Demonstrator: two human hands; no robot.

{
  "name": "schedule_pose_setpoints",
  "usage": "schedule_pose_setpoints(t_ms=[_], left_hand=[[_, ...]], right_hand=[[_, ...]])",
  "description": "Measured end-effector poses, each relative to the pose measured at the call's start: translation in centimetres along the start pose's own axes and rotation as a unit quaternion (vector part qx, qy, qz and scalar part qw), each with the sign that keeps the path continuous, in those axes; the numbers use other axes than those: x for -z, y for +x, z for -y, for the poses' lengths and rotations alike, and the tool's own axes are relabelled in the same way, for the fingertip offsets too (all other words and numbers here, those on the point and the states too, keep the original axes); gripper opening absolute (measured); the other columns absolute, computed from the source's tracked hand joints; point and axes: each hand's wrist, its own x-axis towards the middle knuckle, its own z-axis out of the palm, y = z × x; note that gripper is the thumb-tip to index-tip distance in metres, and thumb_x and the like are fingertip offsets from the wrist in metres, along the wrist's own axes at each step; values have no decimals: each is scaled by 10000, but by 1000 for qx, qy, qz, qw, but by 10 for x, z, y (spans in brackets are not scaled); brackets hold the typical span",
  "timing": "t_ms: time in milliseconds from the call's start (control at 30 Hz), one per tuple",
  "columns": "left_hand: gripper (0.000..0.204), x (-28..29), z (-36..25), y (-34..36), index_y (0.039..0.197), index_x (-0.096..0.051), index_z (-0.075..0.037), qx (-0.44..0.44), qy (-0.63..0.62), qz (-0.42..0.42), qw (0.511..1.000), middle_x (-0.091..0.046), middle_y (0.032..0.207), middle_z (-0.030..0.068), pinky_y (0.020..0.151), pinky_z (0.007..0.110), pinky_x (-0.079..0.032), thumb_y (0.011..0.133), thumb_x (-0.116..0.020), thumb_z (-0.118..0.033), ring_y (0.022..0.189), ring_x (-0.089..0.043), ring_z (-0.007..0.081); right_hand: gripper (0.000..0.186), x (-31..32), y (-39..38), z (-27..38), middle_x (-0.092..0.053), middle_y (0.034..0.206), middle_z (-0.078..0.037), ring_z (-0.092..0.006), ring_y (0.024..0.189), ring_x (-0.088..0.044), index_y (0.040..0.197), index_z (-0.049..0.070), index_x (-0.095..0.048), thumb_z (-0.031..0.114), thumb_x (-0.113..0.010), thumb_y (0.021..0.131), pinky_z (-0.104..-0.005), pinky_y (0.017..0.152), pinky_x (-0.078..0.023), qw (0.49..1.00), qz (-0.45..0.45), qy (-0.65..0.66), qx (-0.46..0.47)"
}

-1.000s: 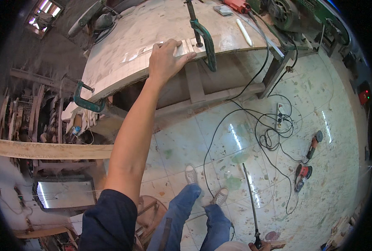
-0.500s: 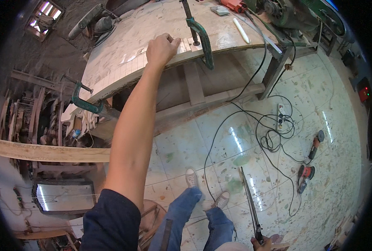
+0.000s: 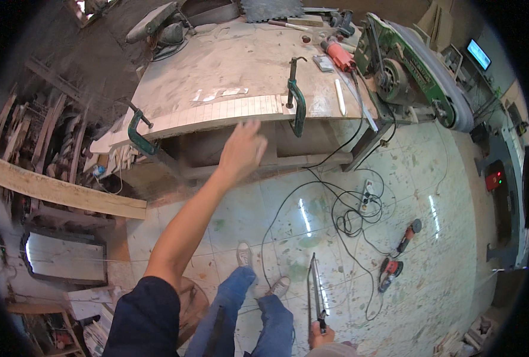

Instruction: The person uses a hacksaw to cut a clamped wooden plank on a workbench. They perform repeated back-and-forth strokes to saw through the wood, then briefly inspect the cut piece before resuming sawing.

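My left hand (image 3: 245,152) hangs in the air just off the workbench's front edge, its fingers loosely bent, slightly blurred and apart, with nothing seen in them. Behind it, a pale wooden strip (image 3: 217,113) marked with many cross lines lies along the bench edge. Two green G-clamps grip that edge: a left clamp (image 3: 138,135) and a right clamp (image 3: 297,107). Low in the view, my right hand (image 3: 322,337) is closed round the dark handle of a long, thin metal hand tool (image 3: 316,282), possibly a saw seen edge-on. It points away from me above the tiled floor.
A red power tool (image 3: 339,55) and a white stick (image 3: 340,97) rest on the dusty workbench (image 3: 217,65). A green belt sander (image 3: 410,68) stands at right. Black cables (image 3: 344,214), a power strip (image 3: 367,195) and two hand power tools lie on the floor. A plank (image 3: 68,189) juts in from the left.
My left hand has come off the marked strip, back toward me and lower. The view has shifted, showing more of the bench and belt sander. The right hand still holds the long tool.
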Motion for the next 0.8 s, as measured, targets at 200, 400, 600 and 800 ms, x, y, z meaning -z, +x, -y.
schedule_pose_setpoints(t_ms=[200, 400, 600, 800], left_hand=[[420, 5, -61, -277, 1197, -586, 3, 247, -125, 231, 933, -624, 1103, 263, 874, 486, -481, 916, -562, -308, 1003, -602, 429], [349, 109, -202, -317, 993, -689, 2, 399, -359, 286, 794, -673, 988, 226, 826, 443, -501, 917, -573, -319, 922, -639, 403], [290, 183, -222, -254, 760, -618, 45, 334, -369, 141, 856, -614, 718, 168, 579, 386, -449, 884, -634, -216, 619, -594, 303], [180, 236, -207, -141, 676, -586, 9, 250, -396, -137, 873, -602, 670, 116, 556, 334, -431, 829, -637, -71, 589, -569, 221]], right_hand=[[460, 15, -45, 66, -472, 554, -17, -129, 559, -414, 645, 1, -551, 378, -742, 827, -344, 530, -356, 991, 105, -42, 74], [385, 115, -121, 142, -470, 530, 29, -92, 509, -395, 648, 21, -566, 302, -752, 836, -289, 482, -322, 982, 155, -34, 102], [307, 150, -177, 207, -516, 546, 23, -65, 457, -416, 654, 29, -578, 230, -752, 808, -240, 433, -293, 934, 229, 201, 188], [274, 94, -163, 258, -510, 550, -29, -122, 475, -458, 659, 13, -551, 191, -725, 775, -283, 464, -345, 893, 132, 192, 386]])
